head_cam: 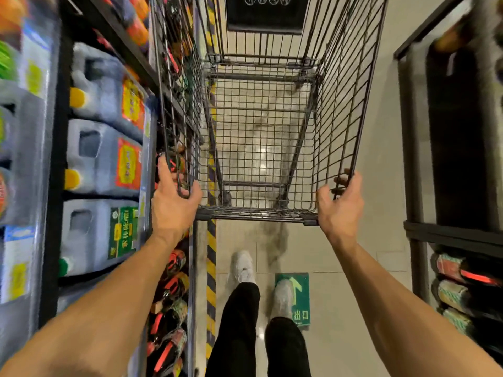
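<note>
Wire shopping cart (255, 213) fills the frame's centre, long axis running up and away (basket empty). Left hand (174, 204) and right hand (340, 209) curl fingers round its near rim corners, equally close.

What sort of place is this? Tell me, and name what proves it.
Likely a supermarket aisle. The left hand and right hand grip a wire shopping cart, labelled jugs fill the shelf beside it, and a green exit arrow marks the floor.
</note>
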The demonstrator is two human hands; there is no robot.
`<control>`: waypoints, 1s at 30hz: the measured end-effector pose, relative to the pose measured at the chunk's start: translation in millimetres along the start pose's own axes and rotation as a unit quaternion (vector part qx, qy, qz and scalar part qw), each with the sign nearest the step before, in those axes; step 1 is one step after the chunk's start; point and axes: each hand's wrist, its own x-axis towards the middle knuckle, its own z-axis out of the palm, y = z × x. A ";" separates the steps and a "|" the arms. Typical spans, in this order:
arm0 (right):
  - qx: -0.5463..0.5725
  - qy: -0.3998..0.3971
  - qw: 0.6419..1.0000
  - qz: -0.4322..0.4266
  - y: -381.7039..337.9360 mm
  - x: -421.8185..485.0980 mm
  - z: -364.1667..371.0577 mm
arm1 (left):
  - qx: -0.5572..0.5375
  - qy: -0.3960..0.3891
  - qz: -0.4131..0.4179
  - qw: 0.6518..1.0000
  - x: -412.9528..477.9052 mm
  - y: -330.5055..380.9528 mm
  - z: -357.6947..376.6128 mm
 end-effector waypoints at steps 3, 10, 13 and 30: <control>-0.004 -0.003 1.000 0.008 -6.5 13.1 3.1 | 0.015 0.006 0.000 1.000 13.1 7.0 2.5; -0.028 -0.027 0.999 -0.001 -18.3 29.7 1.0 | 0.084 -0.047 -0.007 0.995 22.7 28.7 -8.9; -0.058 -0.087 0.994 -0.009 -26.1 31.0 -10.4 | 0.135 -0.081 0.007 0.988 24.4 39.0 -22.5; -0.335 -0.228 0.768 -0.495 -220.5 -74.0 -86.9 | 0.244 -0.014 0.033 0.969 -106.7 132.5 -200.2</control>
